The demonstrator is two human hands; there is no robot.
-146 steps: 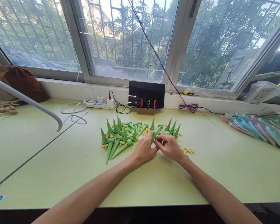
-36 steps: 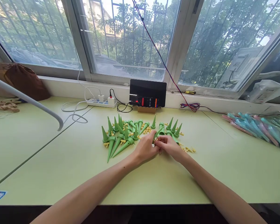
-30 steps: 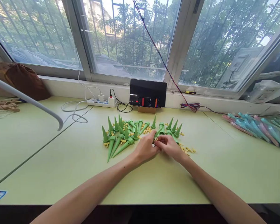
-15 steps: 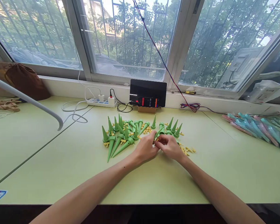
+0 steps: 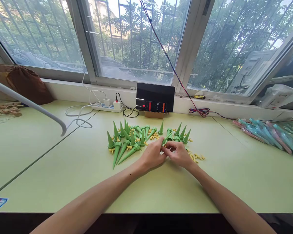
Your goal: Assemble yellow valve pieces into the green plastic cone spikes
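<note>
My left hand is closed around a green plant watering spike, whose pointed end sticks up and to the right past my fingers. My right hand meets it, thumb and forefinger pinched on a small yellow valve at the spike's base; the fingers hide most of that valve. To the left is a cluster of green spikes, some upright on their caps, others lying flat, several with yellow valves fitted. More spikes stand behind my right hand. Loose yellow valves lie beside my right wrist.
A phone leans against a dark tablet at the back. On the left are a power strip, white cables and a grey curved bar. Plastic-wrapped packs lie at the right. The table's front edge is near my forearms.
Both hands stay together in nearly the same place, with only slight finger movement around the spike and valve. The view has shifted very slightly.
</note>
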